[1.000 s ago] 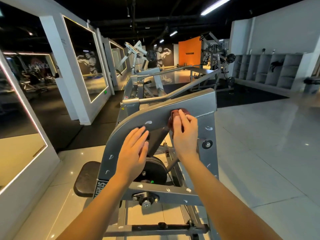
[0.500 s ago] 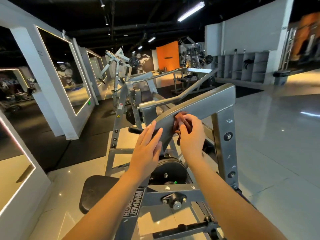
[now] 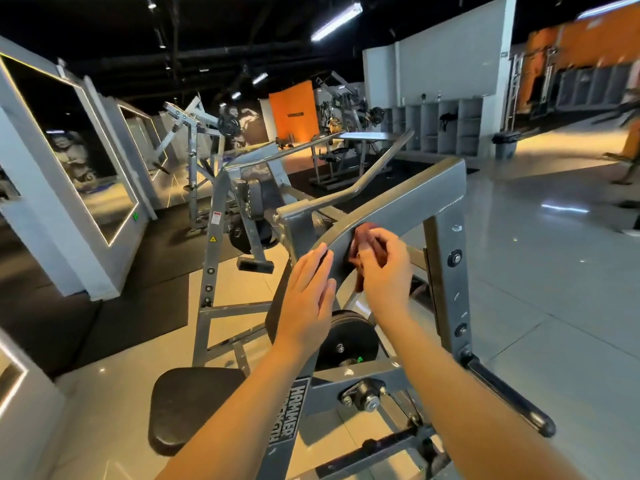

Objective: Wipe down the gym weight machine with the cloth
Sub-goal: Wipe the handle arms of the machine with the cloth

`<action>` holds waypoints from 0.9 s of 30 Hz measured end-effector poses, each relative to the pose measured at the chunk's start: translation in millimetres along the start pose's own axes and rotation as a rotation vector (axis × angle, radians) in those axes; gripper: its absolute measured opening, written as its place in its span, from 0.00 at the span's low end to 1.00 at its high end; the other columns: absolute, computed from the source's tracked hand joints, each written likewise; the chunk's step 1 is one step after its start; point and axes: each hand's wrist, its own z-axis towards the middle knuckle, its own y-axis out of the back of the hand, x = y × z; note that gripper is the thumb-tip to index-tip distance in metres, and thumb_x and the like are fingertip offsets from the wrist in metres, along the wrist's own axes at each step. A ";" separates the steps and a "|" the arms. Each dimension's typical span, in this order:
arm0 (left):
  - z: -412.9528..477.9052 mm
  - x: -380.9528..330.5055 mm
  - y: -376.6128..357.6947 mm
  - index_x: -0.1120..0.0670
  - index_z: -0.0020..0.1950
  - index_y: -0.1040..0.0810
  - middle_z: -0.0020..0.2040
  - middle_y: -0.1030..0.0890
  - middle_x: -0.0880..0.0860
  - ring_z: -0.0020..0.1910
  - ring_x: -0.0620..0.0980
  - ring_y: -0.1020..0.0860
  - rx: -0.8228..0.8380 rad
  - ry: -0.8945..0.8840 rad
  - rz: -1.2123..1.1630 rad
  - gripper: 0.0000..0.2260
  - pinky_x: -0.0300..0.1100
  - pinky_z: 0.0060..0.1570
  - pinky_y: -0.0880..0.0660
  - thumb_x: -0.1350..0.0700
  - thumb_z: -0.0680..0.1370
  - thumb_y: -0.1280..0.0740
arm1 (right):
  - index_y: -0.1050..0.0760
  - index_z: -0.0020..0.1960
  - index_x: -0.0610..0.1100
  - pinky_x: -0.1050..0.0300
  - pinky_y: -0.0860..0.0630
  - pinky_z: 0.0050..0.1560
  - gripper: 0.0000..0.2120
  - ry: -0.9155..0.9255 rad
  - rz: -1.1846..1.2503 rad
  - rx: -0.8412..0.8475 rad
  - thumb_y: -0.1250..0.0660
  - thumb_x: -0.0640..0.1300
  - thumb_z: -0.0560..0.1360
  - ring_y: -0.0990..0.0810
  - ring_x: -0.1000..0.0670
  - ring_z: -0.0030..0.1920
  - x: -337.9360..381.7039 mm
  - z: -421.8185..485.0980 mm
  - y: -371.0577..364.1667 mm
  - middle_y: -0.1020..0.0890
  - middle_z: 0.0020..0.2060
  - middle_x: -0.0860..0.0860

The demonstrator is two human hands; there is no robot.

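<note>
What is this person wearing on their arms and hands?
Nothing that shows. The left hand and right hand are bare, with no gloves, watch or wristband. Both forearms are uncovered down to the picture's edge; no sleeve is in view.

I see only scraps of the cloth (image 3: 364, 236); the right hand (image 3: 384, 271) covers the rest; the second word on the machine's label (image 3: 290, 412) is unreadable; at the far right a blurred figure (image 3: 631, 150) is clipped by the edge.

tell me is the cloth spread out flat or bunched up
Bunched up: the reddish-brown cloth is a crumpled wad pinched in the right hand against the machine's grey arm.
</note>
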 end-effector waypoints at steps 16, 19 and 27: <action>1.0 -14.0 -14.2 0.50 0.78 0.33 0.78 0.35 0.44 0.78 0.41 0.42 -0.105 0.099 -0.036 0.20 0.46 0.78 0.44 0.50 0.86 0.45 | 0.25 0.59 0.55 0.62 0.22 0.59 0.08 0.070 -0.109 0.170 0.32 0.48 0.81 0.21 0.58 0.56 -8.9 -7.6 1.7 0.21 0.57 0.57; 1.6 -19.0 -18.1 0.48 0.77 0.32 0.78 0.35 0.43 0.77 0.42 0.41 -0.135 0.162 -0.043 0.20 0.49 0.78 0.43 0.49 0.86 0.46 | 0.24 0.59 0.56 0.65 0.25 0.59 0.07 0.104 -0.207 0.298 0.32 0.49 0.81 0.22 0.59 0.55 -11.5 -15.7 8.3 0.19 0.57 0.57; -1.4 -20.0 -13.5 0.48 0.78 0.34 0.79 0.37 0.42 0.77 0.38 0.43 -0.098 0.160 -0.037 0.21 0.47 0.79 0.43 0.48 0.85 0.47 | 0.28 0.63 0.53 0.58 0.24 0.63 0.10 0.035 -0.038 -0.024 0.34 0.50 0.82 0.27 0.54 0.62 3.3 40.2 10.5 0.29 0.62 0.54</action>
